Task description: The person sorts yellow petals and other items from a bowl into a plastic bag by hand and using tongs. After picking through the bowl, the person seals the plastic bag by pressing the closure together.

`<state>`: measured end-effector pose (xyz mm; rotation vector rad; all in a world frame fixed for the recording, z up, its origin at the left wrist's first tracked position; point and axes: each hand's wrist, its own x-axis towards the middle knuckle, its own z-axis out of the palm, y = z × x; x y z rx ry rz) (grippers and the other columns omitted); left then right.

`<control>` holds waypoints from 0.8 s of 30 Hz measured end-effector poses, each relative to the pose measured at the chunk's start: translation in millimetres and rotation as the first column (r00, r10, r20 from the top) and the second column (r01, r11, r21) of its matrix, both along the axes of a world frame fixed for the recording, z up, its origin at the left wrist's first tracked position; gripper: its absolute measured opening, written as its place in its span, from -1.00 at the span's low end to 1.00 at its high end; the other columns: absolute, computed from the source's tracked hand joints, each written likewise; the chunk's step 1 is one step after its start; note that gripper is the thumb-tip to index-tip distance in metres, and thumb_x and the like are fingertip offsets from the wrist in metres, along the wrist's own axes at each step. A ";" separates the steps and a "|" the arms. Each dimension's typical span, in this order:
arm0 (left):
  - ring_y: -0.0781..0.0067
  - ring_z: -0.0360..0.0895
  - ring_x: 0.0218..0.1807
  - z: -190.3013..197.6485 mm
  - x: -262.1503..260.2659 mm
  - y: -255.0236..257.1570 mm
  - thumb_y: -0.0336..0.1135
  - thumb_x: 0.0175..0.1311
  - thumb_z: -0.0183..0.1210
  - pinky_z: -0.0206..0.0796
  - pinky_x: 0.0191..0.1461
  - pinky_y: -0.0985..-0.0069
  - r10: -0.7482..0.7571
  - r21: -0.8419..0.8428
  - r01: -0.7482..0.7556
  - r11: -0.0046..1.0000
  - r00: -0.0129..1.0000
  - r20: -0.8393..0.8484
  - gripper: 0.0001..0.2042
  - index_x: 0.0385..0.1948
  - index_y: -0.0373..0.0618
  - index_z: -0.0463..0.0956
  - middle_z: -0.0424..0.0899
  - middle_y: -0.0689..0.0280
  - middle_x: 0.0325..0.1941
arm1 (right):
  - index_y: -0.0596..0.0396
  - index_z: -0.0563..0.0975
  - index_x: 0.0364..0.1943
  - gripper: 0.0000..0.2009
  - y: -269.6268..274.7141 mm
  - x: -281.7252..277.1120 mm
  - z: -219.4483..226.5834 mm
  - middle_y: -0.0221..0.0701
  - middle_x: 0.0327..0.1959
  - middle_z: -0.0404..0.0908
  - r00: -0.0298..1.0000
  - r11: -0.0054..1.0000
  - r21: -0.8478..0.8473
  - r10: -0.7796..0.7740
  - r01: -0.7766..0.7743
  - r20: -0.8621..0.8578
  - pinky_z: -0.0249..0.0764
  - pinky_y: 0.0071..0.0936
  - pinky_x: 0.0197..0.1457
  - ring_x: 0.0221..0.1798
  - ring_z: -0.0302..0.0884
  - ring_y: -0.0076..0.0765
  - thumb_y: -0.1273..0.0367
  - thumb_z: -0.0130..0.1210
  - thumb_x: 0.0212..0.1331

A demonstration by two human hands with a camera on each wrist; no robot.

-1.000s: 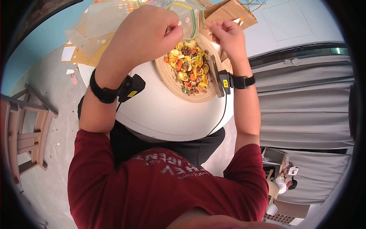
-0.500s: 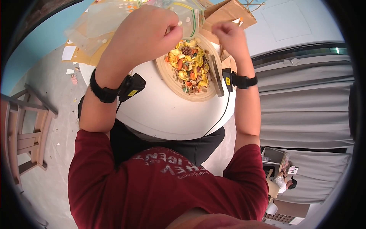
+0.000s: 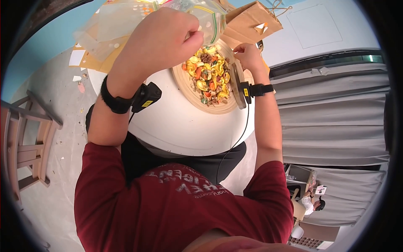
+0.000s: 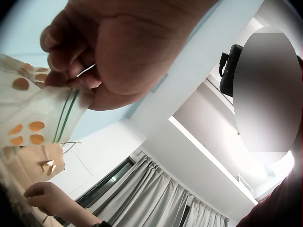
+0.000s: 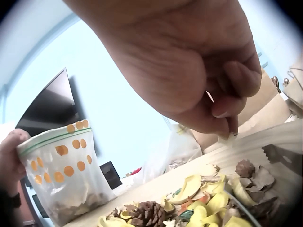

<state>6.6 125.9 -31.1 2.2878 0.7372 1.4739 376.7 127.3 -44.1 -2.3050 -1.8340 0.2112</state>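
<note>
Head: your right hand (image 3: 249, 56) has dropped toward you since the last frame, now at the right edge of the round wooden tray (image 3: 210, 109); more of the kraft paper bag (image 3: 247, 25) shows behind it. Your left hand (image 3: 170, 40) is practically unmoved. Tray of potpourri (image 3: 210, 75) sits on the white table (image 3: 176, 136). Room: wooden chair (image 3: 31, 143) on your left, gray curtains (image 3: 331, 117) right, a capped person (image 3: 310, 203) in the background.

Left wrist: you're pinching the top of a zip bag (image 4: 33, 111), orange dots, green seal stripes.

Right wrist: your fingertips pinch a small pale piece (image 5: 227, 139) above the tray rim; pinecone (image 5: 148, 215) and yellow petals (image 5: 215, 204) below. Zip bag hangs beyond, dried bits in its bottom. Dark screen (image 5: 52, 101) behind it, against blue wall (image 5: 123, 90).
</note>
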 end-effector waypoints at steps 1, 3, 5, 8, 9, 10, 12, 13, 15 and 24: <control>0.09 0.40 -0.58 0.2 0.5 0.1 -0.32 0.27 0.23 0.22 -0.43 0.27 -0.001 0.003 0.001 1.000 1.000 -0.001 -0.76 -0.54 -0.26 0.50 0.46 0.11 -0.65 | 0.23 0.75 -0.23 -0.78 0.7 0.4 -0.8 -0.31 -0.39 0.77 1.000 1.000 0.001 -0.008 0.008 0.021 0.61 -0.35 -0.18 -0.33 0.71 -0.36 0.37 0.35 0.11; 0.10 0.40 -0.58 0.6 1.3 0.0 -0.32 0.27 0.24 0.22 -0.43 0.27 -0.003 0.002 0.003 1.000 1.000 -0.003 -0.76 -0.54 -0.26 0.50 0.46 0.12 -0.65 | 0.15 0.77 -0.25 -0.78 0.4 3.1 -11.3 -0.21 -0.34 0.79 0.998 0.998 -0.048 0.050 -0.048 0.044 0.64 -0.28 -0.10 -0.25 0.75 -0.21 0.34 0.34 0.05; 0.10 0.40 -0.58 0.9 1.5 0.5 -0.32 0.27 0.24 0.22 -0.43 0.27 0.001 0.003 -0.001 1.000 1.000 -0.007 -0.76 -0.54 -0.26 0.50 0.46 0.12 -0.65 | 0.11 0.78 -0.26 -0.78 1.7 4.0 -20.7 -0.16 -0.31 0.80 0.995 0.994 -0.071 0.082 -0.077 0.058 0.66 -0.25 -0.06 -0.21 0.78 -0.13 0.32 0.34 0.02; 0.10 0.40 -0.58 0.1 1.1 0.5 -0.32 0.26 0.24 0.21 -0.43 0.27 0.005 0.010 -0.005 1.000 1.000 -0.014 -0.76 -0.54 -0.26 0.50 0.46 0.12 -0.65 | 0.11 0.78 -0.25 -0.76 4.2 5.5 -29.9 -0.16 -0.31 0.80 0.991 0.992 -0.080 0.103 -0.097 0.085 0.65 -0.25 -0.06 -0.20 0.78 -0.12 0.29 0.34 0.03; 0.10 0.40 -0.58 -0.2 1.2 0.8 -0.32 0.26 0.24 0.21 -0.43 0.27 0.003 0.017 -0.003 1.000 1.000 -0.012 -0.76 -0.55 -0.26 0.50 0.46 0.12 -0.65 | 0.11 0.78 -0.26 -0.76 7.4 6.7 -31.0 -0.16 -0.31 0.80 0.987 0.990 -0.090 0.121 -0.112 0.108 0.65 -0.26 -0.06 -0.20 0.78 -0.11 0.29 0.35 0.03; 0.10 0.40 -0.58 -0.4 1.7 1.0 -0.32 0.26 0.24 0.21 -0.43 0.27 0.000 0.023 0.000 1.000 1.000 -0.010 -0.76 -0.55 -0.26 0.49 0.46 0.12 -0.65 | 0.11 0.78 -0.26 -0.76 8.8 8.6 -32.0 -0.16 -0.31 0.80 0.982 0.987 -0.102 0.139 -0.127 0.130 0.65 -0.26 -0.06 -0.19 0.77 -0.11 0.28 0.35 0.03; 0.10 0.39 -0.58 -2.3 3.0 1.8 -0.32 0.26 0.23 0.20 -0.44 0.26 -0.007 0.024 0.007 1.000 1.000 -0.005 -0.76 -0.55 -0.26 0.48 0.45 0.12 -0.66 | 0.14 0.77 -0.23 -0.75 7.0 8.6 -26.6 -0.18 -0.35 0.79 0.987 0.990 -0.065 0.133 -0.127 0.091 0.65 -0.30 -0.10 -0.23 0.78 -0.18 0.30 0.37 0.04; 0.10 0.39 -0.58 -3.3 2.9 2.4 -0.32 0.26 0.23 0.19 -0.44 0.26 -0.009 0.024 0.009 1.000 1.000 -0.004 -0.75 -0.56 -0.26 0.48 0.44 0.12 -0.66 | 0.15 0.77 -0.22 -0.75 7.1 8.2 -24.1 -0.19 -0.36 0.78 0.989 0.991 -0.047 0.132 -0.129 0.070 0.65 -0.32 -0.12 -0.24 0.78 -0.22 0.30 0.37 0.05; 0.11 0.37 -0.59 -3.2 2.1 2.9 -0.32 0.27 0.23 0.18 -0.44 0.26 0.001 0.034 -0.001 0.999 1.000 -0.015 -0.75 -0.56 -0.26 0.48 0.43 0.12 -0.66 | 0.17 0.77 -0.20 -0.77 3.1 -9.5 -2.4 -0.26 -0.40 0.77 0.992 0.997 -0.003 0.077 -0.078 -0.101 0.62 -0.40 -0.18 -0.29 0.76 -0.37 0.33 0.38 0.11; 0.14 0.34 -0.60 -2.5 4.1 1.0 -0.31 0.28 0.24 0.16 -0.45 0.27 -0.002 0.013 0.002 1.000 1.000 -0.027 -0.74 -0.56 -0.25 0.46 0.40 0.14 -0.67 | 0.27 0.68 -0.03 -0.82 -29.3 -121.5 84.1 -0.40 -0.29 0.78 0.632 0.828 0.509 0.529 -0.237 -0.567 0.53 -0.65 -0.33 -0.35 0.68 -0.62 0.50 0.29 0.36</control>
